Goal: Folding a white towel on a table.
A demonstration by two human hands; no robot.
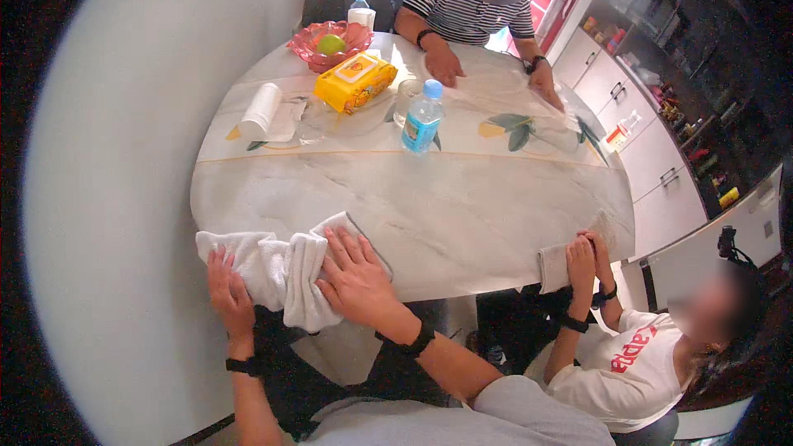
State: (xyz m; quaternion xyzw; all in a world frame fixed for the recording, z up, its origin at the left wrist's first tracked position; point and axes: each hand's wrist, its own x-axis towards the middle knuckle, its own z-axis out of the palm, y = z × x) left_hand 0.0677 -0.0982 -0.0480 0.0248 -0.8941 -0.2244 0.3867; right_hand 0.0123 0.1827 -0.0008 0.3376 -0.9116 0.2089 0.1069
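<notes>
A crumpled white towel (248, 266) lies at the near left edge of the marble-patterned table (433, 217), some of it hanging over the rim. Flat on the towel's left end rests my left hand (230, 291), fingers side by side. My right hand (358, 279) presses on the towel's right part with fingers spread a little; thick folds bunch up between the two hands. Neither palm can be seen, so whether any cloth is pinched under them is hidden.
Mid-table stand a water bottle (422, 118), a glass (407, 99), a yellow wipes pack (355, 82), a paper roll (261, 111) and a red fruit bowl (306, 52). Across the table, a person (464, 6) spreads a thin cloth; another (638, 353) at right handles a folded towel (555, 267).
</notes>
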